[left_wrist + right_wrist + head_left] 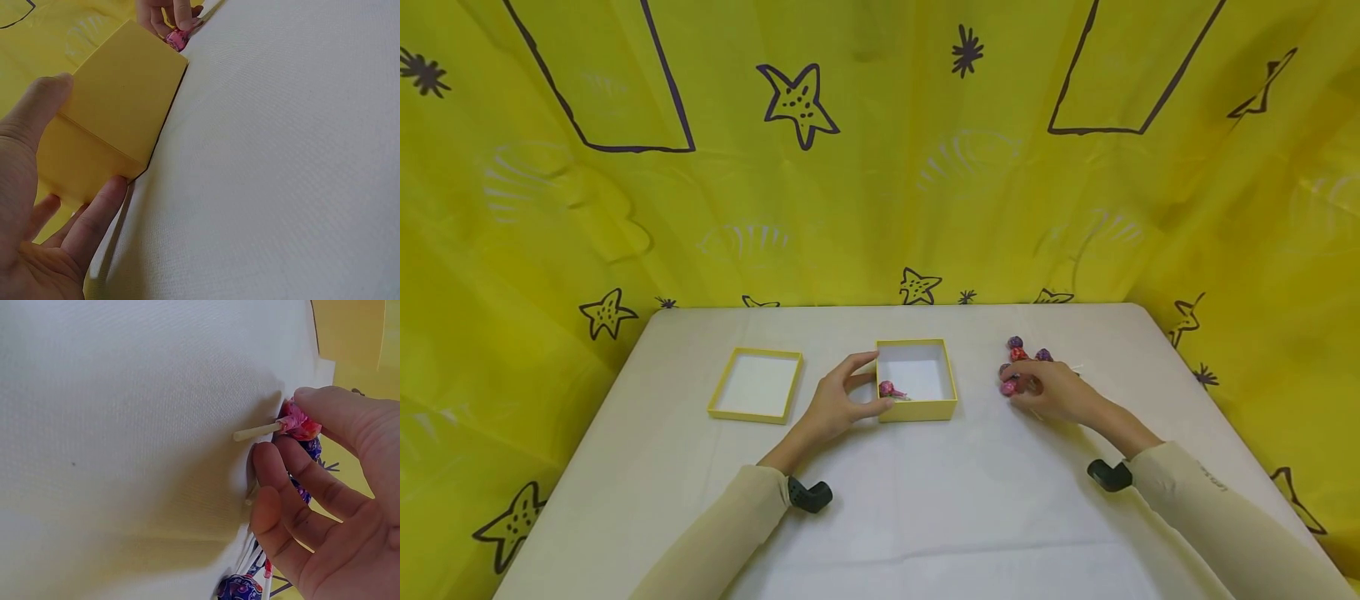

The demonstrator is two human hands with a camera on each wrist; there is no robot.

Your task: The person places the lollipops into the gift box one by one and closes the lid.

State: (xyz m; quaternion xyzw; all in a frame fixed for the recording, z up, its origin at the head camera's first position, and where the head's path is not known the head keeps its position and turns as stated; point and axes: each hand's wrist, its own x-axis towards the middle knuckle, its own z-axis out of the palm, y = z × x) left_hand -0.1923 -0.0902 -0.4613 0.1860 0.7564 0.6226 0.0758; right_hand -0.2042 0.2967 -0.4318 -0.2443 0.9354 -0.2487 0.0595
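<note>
A yellow open box with a white inside stands mid-table, one pink-wrapped lollipop lying in it. My left hand grips the box at its left side, thumb at the front corner and fingers along the side wall; the left wrist view shows the box wall up close. Over a small group of lollipops, my right hand has its thumb and fingers about a pink lollipop, whose pale stick points away from the palm. The index finger is mostly hidden in the right wrist view.
The yellow box lid lies inside-up left of the box. Purple-wrapped lollipops lie close to the right hand, their sticks partly covered. A white cloth covers the table; a yellow patterned curtain hangs around it.
</note>
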